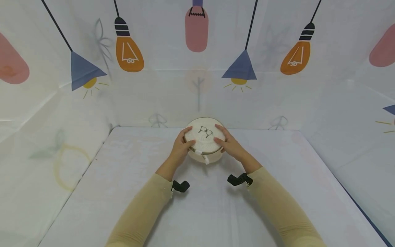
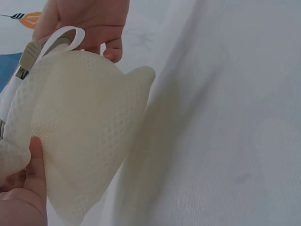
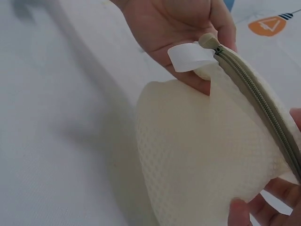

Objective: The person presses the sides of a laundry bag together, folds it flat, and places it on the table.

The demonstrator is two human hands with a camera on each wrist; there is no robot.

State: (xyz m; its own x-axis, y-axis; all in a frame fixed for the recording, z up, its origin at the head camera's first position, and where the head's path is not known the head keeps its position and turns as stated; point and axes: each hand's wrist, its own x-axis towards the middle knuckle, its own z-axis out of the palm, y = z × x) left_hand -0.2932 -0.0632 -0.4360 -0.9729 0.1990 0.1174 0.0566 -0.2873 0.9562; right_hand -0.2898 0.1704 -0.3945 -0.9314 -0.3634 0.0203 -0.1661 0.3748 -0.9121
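A cream mesh zip bag, round-topped with a small dark outline drawing on its lid, is held near the far edge of the table. My left hand grips its left side, thumb on the lid. From the right, my right hand grips the opposite side in the same manner. A zipper runs round the rim in the right wrist view, and a white fabric tab sticks out by its pull. Below the rim the soft mesh body hangs with a bulge, close above the table. Its contents, if any, are hidden.
The white-covered table lies under both arms. Behind it rises a pale curtain printed with lamps and bulbs, and similar cloth encloses the sides. Black wrist cameras are strapped at both cuffs.
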